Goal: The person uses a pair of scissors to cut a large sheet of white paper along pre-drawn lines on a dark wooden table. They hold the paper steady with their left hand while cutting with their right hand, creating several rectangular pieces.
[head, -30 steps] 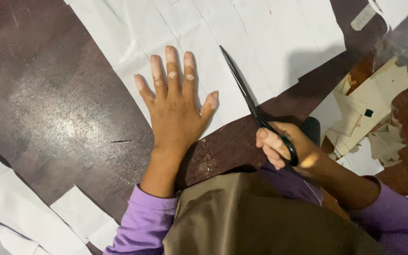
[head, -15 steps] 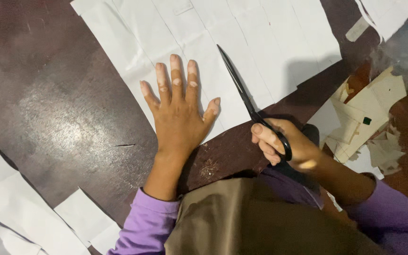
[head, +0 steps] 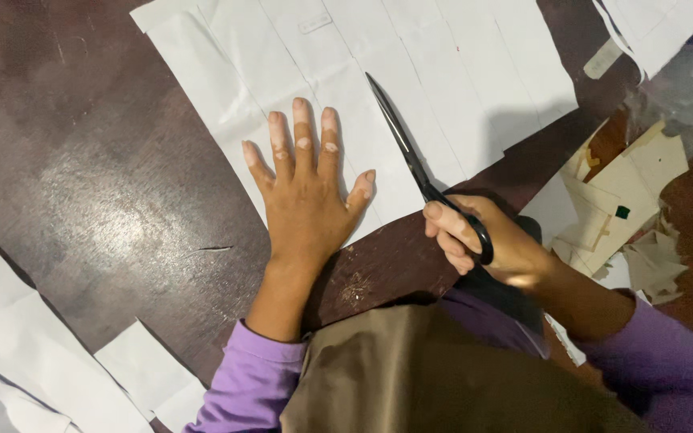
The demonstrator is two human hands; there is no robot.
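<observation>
Scissors (head: pixel 411 152) with black blades and black handles lie over a big white sheet of paper (head: pixel 459 80) on the dark brown counter (head: pixel 82 160). The right hand (head: pixel 483 240) has its grip closed around the scissor handles, with the fingers curled through the loops. The blades look nearly closed, and they point up and to the left across the paper. Their tip sits well inside the sheet.

The left hand (head: pixel 306 192) is flat on the paper, just beside the blades. Its grip is wide, with all the fingers spread out, and it holds nothing. It just presses down on the sheet. The heel of that hand is at the bottom edge of the paper.

The paper has long straight lines running down it, like strips side by side. Both arms wear purple sleeves (head: pixel 250 377). A brown cloth (head: pixel 411 377) covers the person's lap at the bottom.

More white paper pieces (head: pixel 34 353) lie at the bottom left of the counter. A pile of tan paper scraps (head: pixel 627 192) sits at the right, well apart from the scissors.
</observation>
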